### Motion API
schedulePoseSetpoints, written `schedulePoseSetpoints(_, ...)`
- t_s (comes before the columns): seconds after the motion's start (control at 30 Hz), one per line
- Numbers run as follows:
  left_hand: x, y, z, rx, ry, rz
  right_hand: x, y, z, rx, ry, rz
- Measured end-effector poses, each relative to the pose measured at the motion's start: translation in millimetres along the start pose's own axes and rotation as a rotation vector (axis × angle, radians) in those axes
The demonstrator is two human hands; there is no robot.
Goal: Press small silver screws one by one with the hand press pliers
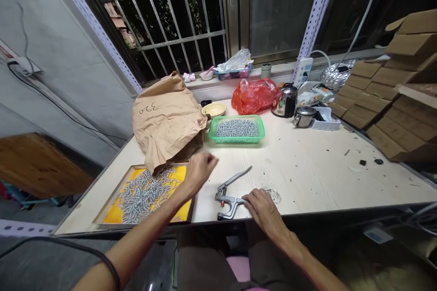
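My left hand is above the right side of a shallow tray with a yellow lining. Its fingers are curled together and a little blurred; anything held in them is hidden. Many small silvery metal pieces lie heaped in that tray. Hand-press pliers with grey handles, a spring and a small red part lie spread on the table. My right hand rests at the table's front edge, its fingers closed over the end of the lower handle.
A green basket of similar metal pieces stands behind the pliers. A brown paper bag overlaps the tray's back. Farther back are a yellow bowl, red plastic bag and kettle. Cardboard boxes stack up at right.
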State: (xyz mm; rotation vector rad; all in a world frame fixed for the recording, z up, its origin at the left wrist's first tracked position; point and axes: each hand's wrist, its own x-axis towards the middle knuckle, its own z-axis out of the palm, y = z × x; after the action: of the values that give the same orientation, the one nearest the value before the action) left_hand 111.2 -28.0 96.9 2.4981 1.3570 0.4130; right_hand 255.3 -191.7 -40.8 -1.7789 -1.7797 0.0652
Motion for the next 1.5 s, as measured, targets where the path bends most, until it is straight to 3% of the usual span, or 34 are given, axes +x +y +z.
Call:
schedulePoseSetpoints(0.1,33,23,-28.8,-0.164,0.216,0.16,-2,5,3,-0.012,0.02,-0.034)
schedulePoseSetpoints(0.2,37,21,-34.5,-0.202,0.229,0.217,-6,8,4,-0.026,0.015,-0.048)
schedulePoseSetpoints(0.33,-2,-17,-25.1,-0.034,0.079,0.192,-8,12,3,-0.012,-0.013,-0.047)
schedulePoseSetpoints(0.53,-61,-98,-15.4,0.181,-0.096,-0.078,-11,14,2,-0.005,-0.019,-0.063)
schedulePoseSetpoints(0.67,-85,-123,-0.6,0.212,-0.195,-0.12,-13,17,5,-0.01,-0.01,-0.086)
schedulePoseSetpoints(0.87,-96,-123,25.2,0.4,-0.208,0.039,-15,21,9,-0.008,-0.015,-0.108)
schedulePoseSetpoints(1.07,-91,-125,30.8,0.456,-0.206,0.107,-9,18,3,-0.011,-0.071,-0.07)
schedulePoseSetpoints(1.3,-87,-111,25.7,0.287,-0.05,-0.036,1,9,-10,-0.077,-0.168,-0.043)
schedulePoseSetpoints(1.4,-81,-99,18.8,0.258,-0.067,-0.15,2,7,-11,-0.078,-0.162,-0.021)
schedulePoseSetpoints(1.5,-75,-81,10.9,0.022,-0.11,-0.233,1,7,-9,-0.07,-0.148,-0.002)
